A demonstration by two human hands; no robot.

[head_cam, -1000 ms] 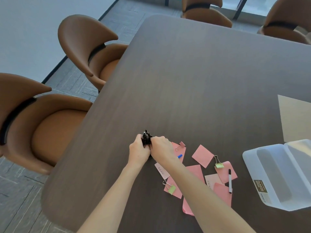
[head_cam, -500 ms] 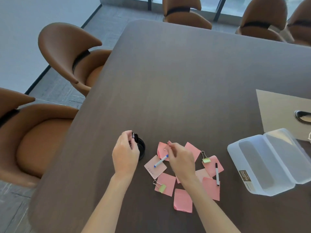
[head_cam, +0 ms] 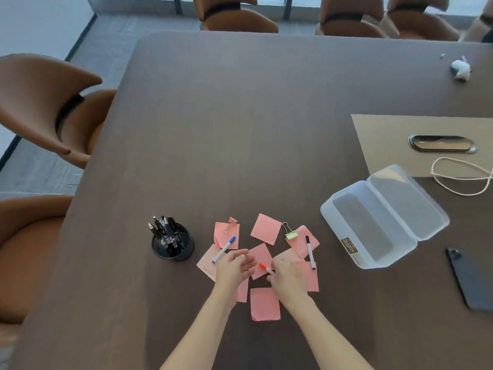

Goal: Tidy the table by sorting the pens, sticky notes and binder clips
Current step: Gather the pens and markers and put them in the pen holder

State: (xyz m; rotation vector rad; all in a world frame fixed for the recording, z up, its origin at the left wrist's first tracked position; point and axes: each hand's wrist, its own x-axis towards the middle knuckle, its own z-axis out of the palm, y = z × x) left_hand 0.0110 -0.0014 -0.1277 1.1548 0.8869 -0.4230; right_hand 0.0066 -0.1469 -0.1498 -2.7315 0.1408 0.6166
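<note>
Several pink sticky notes [head_cam: 266, 228] lie scattered on the dark table [head_cam: 240, 129]. A blue-capped pen [head_cam: 224, 249] and a black-capped pen [head_cam: 310, 252] rest on them. A pink binder clip [head_cam: 231, 224] and a green binder clip [head_cam: 290, 234] sit at the far side of the notes. A black pen cup [head_cam: 173, 248] with several dark pens stands to the left. My right hand [head_cam: 286, 276] grips a red-capped pen [head_cam: 263, 267] just above the notes. My left hand [head_cam: 233, 265] hovers beside it, fingers loosely apart, right of the blue pen.
An open clear plastic box [head_cam: 373, 222] stands to the right, its lid folded back. A dark phone [head_cam: 472, 279] lies beyond it. A tan sheet [head_cam: 394, 129] with a white cord [head_cam: 461, 177] is at the far right. Brown chairs [head_cam: 48, 102] line the left edge.
My left hand has let go of the pen cup and moved right over the notes. My right hand has come nearer and now holds the red-capped pen. The view has shifted right.
</note>
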